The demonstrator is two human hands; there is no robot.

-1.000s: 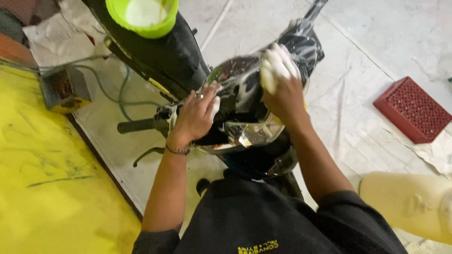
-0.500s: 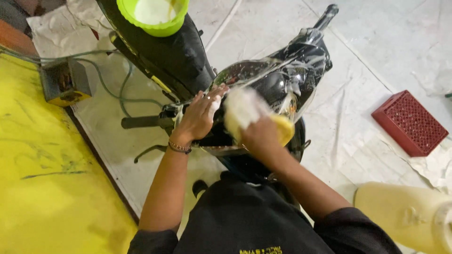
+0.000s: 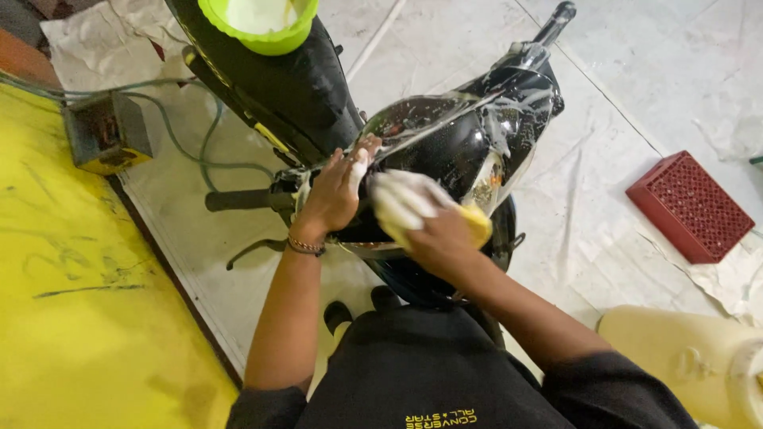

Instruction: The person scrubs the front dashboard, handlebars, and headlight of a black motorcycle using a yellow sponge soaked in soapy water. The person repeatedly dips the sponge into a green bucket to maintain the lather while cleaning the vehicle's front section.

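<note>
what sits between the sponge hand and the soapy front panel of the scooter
Nothing visible. The right hand presses the yellow sponge straight onto the scooter's black front panel. The left hand rests beside it near the handlebar grip, out of the way.

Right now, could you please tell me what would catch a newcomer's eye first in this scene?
At the centre, the right hand presses a foamy yellow sponge against the glossy black, soap-streaked front of a motorbike, while the left hand rests on the bike near the black handlebar grip. A bright green plastic bowl of white suds sits on the black seat at the top. A red perforated plastic crate lies on the pale floor to the right.
</note>
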